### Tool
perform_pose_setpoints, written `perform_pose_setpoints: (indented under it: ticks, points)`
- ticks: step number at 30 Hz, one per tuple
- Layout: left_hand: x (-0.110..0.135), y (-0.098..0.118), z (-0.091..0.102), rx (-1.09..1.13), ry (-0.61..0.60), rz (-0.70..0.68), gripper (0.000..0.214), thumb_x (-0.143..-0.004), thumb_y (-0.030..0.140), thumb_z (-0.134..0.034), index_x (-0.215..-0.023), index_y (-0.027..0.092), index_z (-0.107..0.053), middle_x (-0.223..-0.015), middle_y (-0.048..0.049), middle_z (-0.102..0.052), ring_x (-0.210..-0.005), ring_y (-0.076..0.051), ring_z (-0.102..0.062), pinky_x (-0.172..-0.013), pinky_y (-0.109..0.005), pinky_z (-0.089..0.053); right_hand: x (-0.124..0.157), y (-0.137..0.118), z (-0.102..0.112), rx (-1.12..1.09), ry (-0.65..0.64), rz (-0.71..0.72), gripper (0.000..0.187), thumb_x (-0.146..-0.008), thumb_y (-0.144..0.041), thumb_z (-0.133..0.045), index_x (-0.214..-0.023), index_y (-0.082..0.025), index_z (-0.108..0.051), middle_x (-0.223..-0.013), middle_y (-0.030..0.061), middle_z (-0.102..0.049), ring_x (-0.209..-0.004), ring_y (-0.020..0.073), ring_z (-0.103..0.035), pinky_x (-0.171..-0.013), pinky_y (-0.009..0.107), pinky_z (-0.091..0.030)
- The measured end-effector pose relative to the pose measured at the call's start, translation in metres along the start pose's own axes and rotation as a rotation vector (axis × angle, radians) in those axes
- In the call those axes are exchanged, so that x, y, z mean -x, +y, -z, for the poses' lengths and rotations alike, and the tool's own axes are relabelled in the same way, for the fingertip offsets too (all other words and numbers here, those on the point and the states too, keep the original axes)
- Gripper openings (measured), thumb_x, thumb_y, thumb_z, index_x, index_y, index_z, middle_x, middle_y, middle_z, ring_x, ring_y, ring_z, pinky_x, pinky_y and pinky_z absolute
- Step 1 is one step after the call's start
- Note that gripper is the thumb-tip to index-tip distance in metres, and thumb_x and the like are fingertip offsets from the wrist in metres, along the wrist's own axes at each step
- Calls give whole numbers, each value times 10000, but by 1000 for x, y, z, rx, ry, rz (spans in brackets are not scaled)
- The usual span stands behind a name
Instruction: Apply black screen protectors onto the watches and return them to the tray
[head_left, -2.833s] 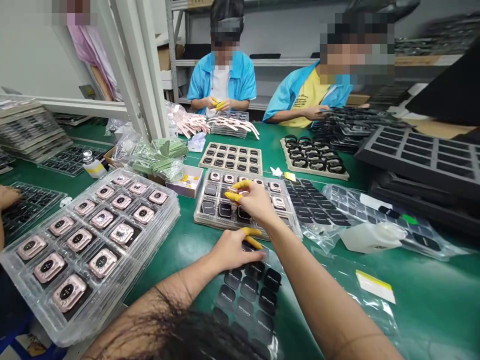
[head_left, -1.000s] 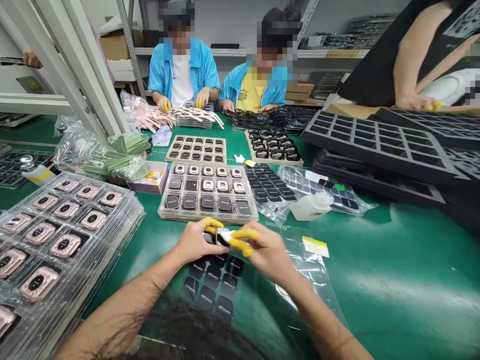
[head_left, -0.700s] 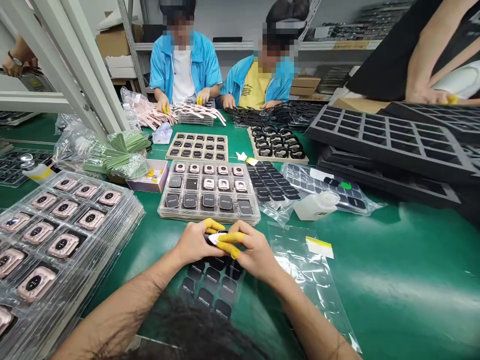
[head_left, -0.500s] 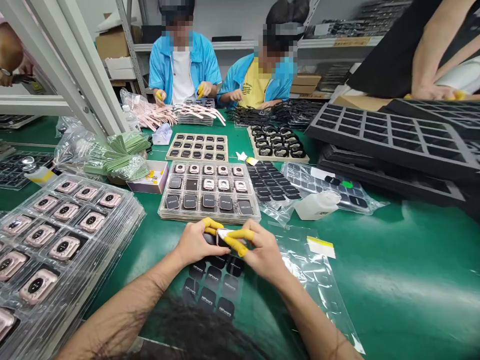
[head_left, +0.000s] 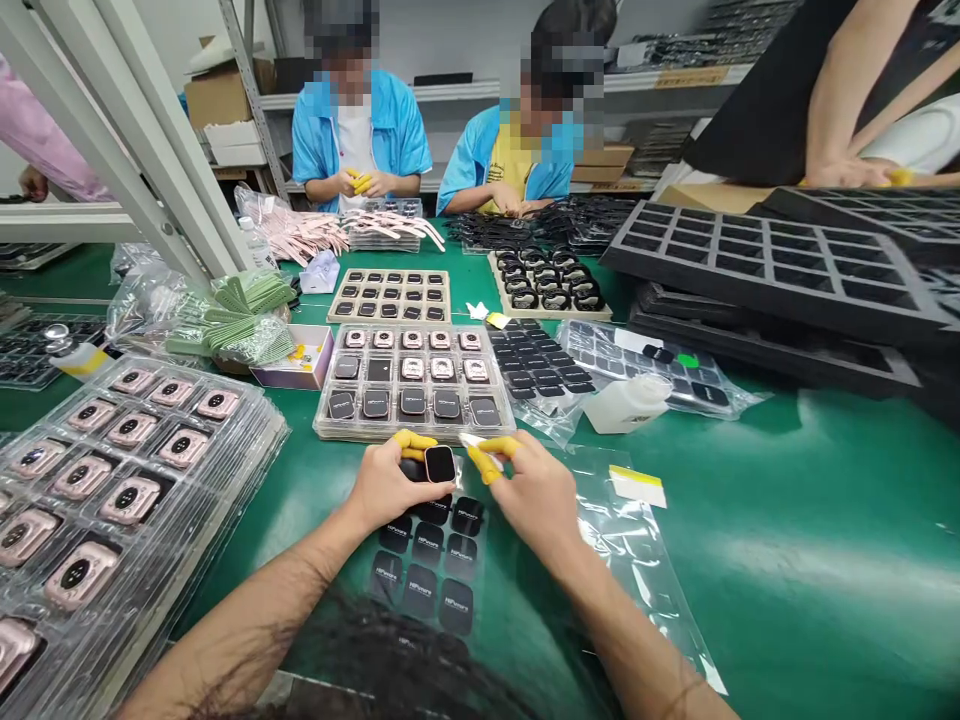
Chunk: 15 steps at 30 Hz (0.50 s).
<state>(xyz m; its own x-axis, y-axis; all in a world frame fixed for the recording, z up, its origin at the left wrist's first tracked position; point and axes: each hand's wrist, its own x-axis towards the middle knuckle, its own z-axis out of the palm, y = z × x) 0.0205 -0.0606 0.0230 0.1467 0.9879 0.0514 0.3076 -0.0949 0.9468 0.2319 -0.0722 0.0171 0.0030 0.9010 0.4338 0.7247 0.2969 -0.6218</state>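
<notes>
My left hand (head_left: 386, 487) grips a smartwatch body (head_left: 440, 464) with a rose-gold edge and a black glossy face, with yellow finger cots on its fingertips. A little right of the watch, my right hand (head_left: 536, 495) pinches a small white film strip (head_left: 475, 441) between yellow-cotted fingers. Under both hands lies a clear plastic bag (head_left: 622, 560) with black square pads (head_left: 427, 560) printed with small white lettering. Just beyond my fingers sits a clear tray (head_left: 412, 428) of rose-gold watch bodies and black squares.
At left stand stacked clear trays (head_left: 247, 470) of rose-gold watch bodies. Black foam trays (head_left: 772, 270) fill the right side. A white bottle (head_left: 626, 405) lies on the green mat. Co-workers sit across the bench, and another person stands at upper right.
My hands have moved apart. The right hand has drawn away to the right with the white film strip, and the watch's black face now shows in my left hand.
</notes>
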Motion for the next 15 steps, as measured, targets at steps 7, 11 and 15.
perform_pose_setpoints:
  ticks: [7, 11, 15]
  points:
    - [3, -6, -2, -37, 106, -125, 446, -663, 407, -973, -1003, 202, -771, -954, -62, -858, -872, -262, -831, -900, -380, -686, 9, -6, 1, -196, 22, -10, 281, -964, -371, -663, -1205, -262, -758, -1161, 110, -768, -1081, 307, -701, -966, 518, -538]
    - [3, -8, -2, -17, 81, -206, 460, -674, 412, -971, -1031, 190, -785, -969, -69, -861, -865, -254, -831, -872, -359, -691, 10, -9, -17, -608, -101, -317, 431, -838, -533, -804, -1143, -236, -730, -1030, 88, -807, -943, 263, -772, -920, 474, -624]
    - [3, -7, -2, -81, 97, -266, 448, -677, 433, -970, -1016, 194, -801, -943, -64, -861, -829, -245, -823, -854, -360, -691, 8, -5, -19, -737, -105, -493, 539, -725, -607, -888, -1077, -228, -735, -896, 67, -808, -796, 235, -775, -797, 409, -656]
